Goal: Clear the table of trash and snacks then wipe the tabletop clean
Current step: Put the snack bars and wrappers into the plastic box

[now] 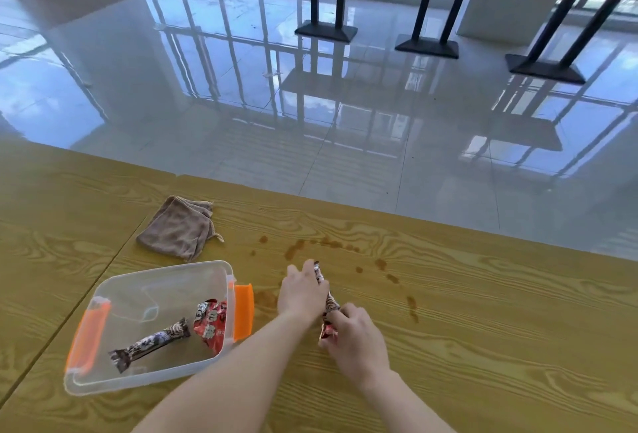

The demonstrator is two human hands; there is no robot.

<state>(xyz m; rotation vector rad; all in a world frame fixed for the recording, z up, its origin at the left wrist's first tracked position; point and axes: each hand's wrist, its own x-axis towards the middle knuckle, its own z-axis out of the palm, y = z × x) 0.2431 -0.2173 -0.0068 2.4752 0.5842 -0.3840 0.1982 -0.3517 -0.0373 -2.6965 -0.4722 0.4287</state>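
1. So, we have both hands low over the table (483, 329), right of the box (155, 268).
2. Our left hand (302, 294) lies over the far half of a snack bar (330, 301), fingers bent down around it.
3. Our right hand (352, 336) pinches the near end of that bar with curled fingers; a bit of red wrapper shows under them, and we cannot tell whether it is a separate packet.
4. The bar points away from us, just at the tabletop.
5. The clear box has orange latches (243, 311) and holds a second bar (152, 343) and a red packet (212, 325), side by side.
6. A folded brown cloth (177, 229) lies beyond the box, apart from it.
7. Brown stains (331, 243) dot the wood just beyond and to the right of our hands.
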